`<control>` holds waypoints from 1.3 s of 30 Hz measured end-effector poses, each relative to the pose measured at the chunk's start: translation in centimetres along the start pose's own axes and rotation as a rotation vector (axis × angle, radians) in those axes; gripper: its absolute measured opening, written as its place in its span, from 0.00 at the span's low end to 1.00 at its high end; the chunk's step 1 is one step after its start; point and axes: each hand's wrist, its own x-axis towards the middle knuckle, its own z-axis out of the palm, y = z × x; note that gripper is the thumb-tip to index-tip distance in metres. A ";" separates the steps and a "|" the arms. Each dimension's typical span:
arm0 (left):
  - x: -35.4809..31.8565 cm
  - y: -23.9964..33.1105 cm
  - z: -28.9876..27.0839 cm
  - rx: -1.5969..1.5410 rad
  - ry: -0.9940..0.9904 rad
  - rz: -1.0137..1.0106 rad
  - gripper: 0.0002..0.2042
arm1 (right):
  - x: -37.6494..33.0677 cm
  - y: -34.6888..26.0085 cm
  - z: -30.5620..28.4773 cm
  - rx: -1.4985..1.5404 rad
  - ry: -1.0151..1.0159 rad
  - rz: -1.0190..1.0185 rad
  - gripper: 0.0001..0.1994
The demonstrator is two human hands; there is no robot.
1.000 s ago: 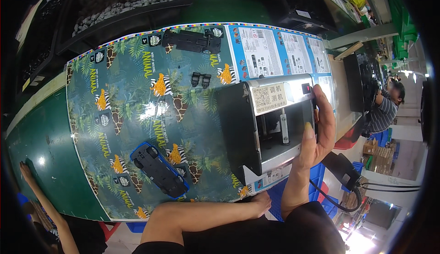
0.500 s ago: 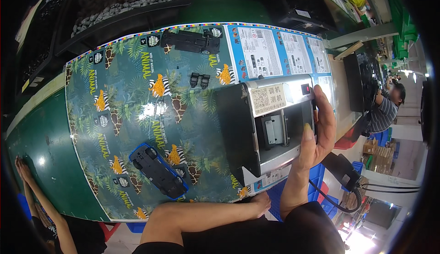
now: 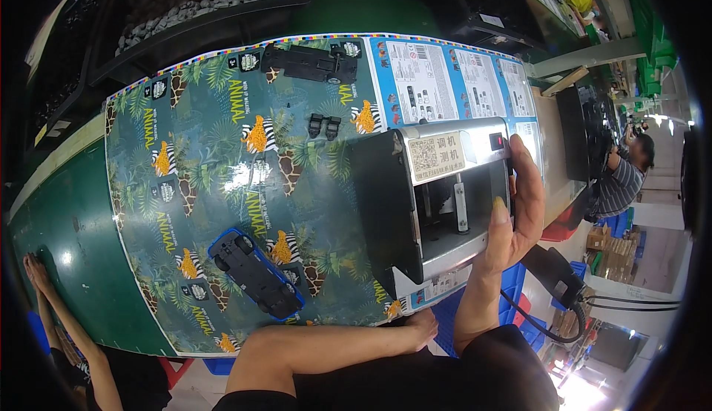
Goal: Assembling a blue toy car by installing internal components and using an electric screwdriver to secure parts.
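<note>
A box-shaped machine (image 3: 452,259) with a black side, a silver metal frame and an open bay stands at the table's right part. Inside its bay is an upright metal bar (image 3: 461,207), and a small red-lit switch (image 3: 496,142) sits at its upper right. My right hand (image 3: 512,225) holds the machine's right side, thumb at the bay's edge and fingers along the side by the switch. My left hand (image 3: 423,326) rests low at the table's front edge, its fingers mostly hidden. Left of the machine, a blue-edged toy car chassis (image 3: 256,274) lies underside up.
A black toy chassis (image 3: 311,64) and two small black parts (image 3: 324,126) lie on the printed animal sheet (image 3: 215,211). Black bins (image 3: 200,29) of small parts line the far side. Another person's hands (image 3: 37,274) rest at the left edge; a cable (image 3: 549,329) hangs at right.
The metal part inside the machine's bay has shifted or turned and now shows as a narrow upright bar. Both hands and the toy parts stay nearly where they were.
</note>
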 end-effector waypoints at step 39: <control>-30.5 -6.5 -6.6 -0.339 1.556 -1.382 0.26 | -3.0 1.5 -11.5 0.501 0.242 0.095 0.16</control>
